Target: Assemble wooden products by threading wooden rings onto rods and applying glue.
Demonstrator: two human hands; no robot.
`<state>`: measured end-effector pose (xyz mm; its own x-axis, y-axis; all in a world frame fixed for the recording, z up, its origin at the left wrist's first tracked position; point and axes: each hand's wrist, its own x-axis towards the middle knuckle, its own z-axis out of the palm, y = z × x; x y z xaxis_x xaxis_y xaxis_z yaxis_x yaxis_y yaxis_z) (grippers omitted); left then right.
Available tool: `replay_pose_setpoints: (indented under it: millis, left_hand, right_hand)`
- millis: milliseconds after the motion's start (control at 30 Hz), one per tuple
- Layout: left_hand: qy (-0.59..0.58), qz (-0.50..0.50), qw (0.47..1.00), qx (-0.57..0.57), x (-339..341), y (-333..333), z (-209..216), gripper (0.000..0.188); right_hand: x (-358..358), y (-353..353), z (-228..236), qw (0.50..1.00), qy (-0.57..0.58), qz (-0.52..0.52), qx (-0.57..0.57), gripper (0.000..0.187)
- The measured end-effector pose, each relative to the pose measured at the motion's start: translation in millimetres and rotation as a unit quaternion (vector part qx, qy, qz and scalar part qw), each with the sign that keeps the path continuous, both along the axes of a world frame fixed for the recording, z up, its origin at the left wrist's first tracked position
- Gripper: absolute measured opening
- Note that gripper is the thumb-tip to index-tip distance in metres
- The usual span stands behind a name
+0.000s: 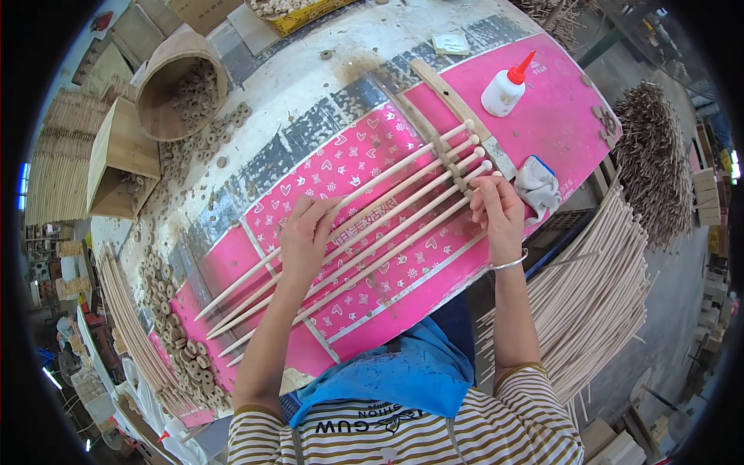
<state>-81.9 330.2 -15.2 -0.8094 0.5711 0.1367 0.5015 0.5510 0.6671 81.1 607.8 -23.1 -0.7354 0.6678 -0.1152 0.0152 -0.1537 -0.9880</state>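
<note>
Pale wooden rods (426, 150) lie mid-frame, knobs (487, 165) toward upper right; the left hand (304, 232) pinches one, the right hand (498, 208) bunches its fingertips there, grip unclear; best keep rods evenly spaced along the wooden bar (419, 118)

Bare forearms (518, 325) extended, left hand (304, 236) palm down, right hand (500, 211) curled, apparently pinching

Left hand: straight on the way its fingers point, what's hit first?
Likely the uppermost pale rod, right at the left hand; they may already touch, depth is unclear. Beyond it lies the pink patterned sheet.
</note>
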Motion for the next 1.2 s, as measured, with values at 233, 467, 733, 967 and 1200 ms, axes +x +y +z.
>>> replay_pose_setpoints:
  millis: [233, 467, 733, 967, 1200]
  left_hand:
    - [-0.003, 0.016, 1.0, -0.023, 2.4, 6.7, -7.0, 0.02]
    - [0.076, 0.024, 0.995, -0.06, 4.6, 6.7, -11.4, 0.02]
    - [0.093, 0.01, 0.993, -0.065, 2.7, 3.3, -13.7, 0.02]
    - [0.092, 0.02, 0.993, -0.065, -0.7, 1.9, -12.2, 0.02]
    - [0.079, 0.017, 0.994, -0.07, 0.5, 3.1, -10.1, 0.02]
  right_hand:
    - [15.7, 24.9, 3.7, 0.999, -0.006, -0.009, 0.031, 0.029]
    - [17.1, 51.2, 16.0, 0.996, -0.025, -0.023, 0.085, 0.027]
    - [-42.2, 55.0, 18.7, 0.923, -0.036, 0.108, 0.368, 0.025]
    - [-115.4, 73.3, 14.4, 0.795, -0.149, 0.288, 0.512, 0.023]
    - [-120.3, 84.5, 9.4, 0.789, -0.129, 0.342, 0.494, 0.017]
